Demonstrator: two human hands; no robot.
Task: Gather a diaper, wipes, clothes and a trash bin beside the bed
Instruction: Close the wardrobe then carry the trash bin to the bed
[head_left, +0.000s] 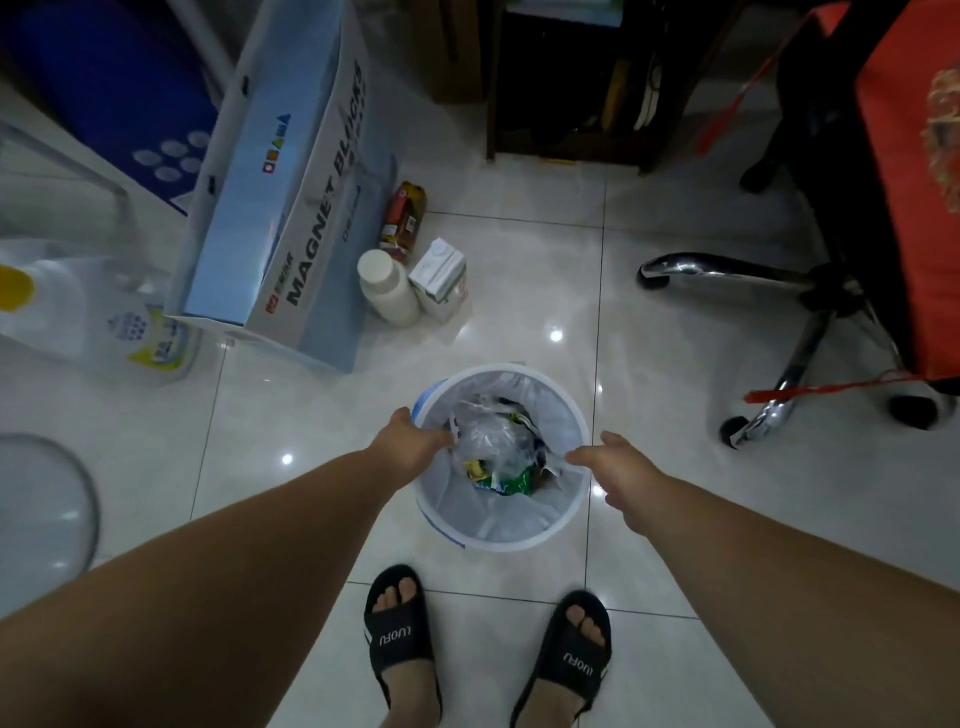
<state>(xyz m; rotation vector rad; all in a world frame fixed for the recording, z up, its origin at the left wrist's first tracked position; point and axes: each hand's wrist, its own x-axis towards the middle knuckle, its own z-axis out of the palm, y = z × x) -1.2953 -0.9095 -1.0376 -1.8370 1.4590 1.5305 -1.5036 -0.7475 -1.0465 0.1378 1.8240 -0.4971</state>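
Plastic bag (78, 306) far left on the tiled floor (545, 249), big blue box (280, 197) leaning next to it. White bottle (387, 288) and small carton (439, 278) just right of the box. Trash bin (519, 540) stands on the floor center, white liner, wrappers inside, just ahead of two black slippers (397, 649). Left hand (415, 441) fingers curled on the bin's left rim. Right hand (618, 467) at the right rim, fingers bent; grip cannot be told. Office chair (810, 291) far right.
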